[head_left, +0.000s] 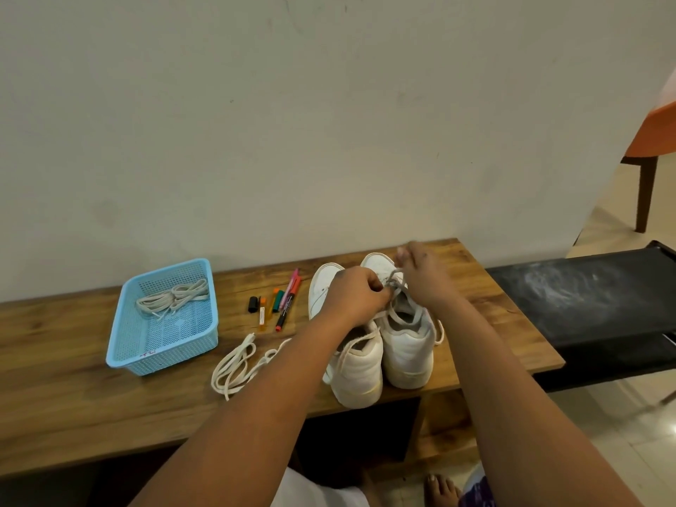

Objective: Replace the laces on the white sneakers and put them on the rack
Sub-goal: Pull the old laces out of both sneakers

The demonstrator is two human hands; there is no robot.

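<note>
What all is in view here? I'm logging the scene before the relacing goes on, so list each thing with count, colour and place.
sneakers: two, white, side by side on the table, right of centre
lace on the right sneaker: one, greyish, over its tongue
loose laces: one bundle, cream, on the table left of the sneakers
basket: one, light blue, table's left part
laces in the basket: one bundle, cream
markers: several, mixed colours, between basket and sneakers
table: one, brown wood
rack: one, black, right of the table
chair: one, orange, far right
left hand: fingers pinch the greyish lace
right hand: fingers pinch the same lace
</note>
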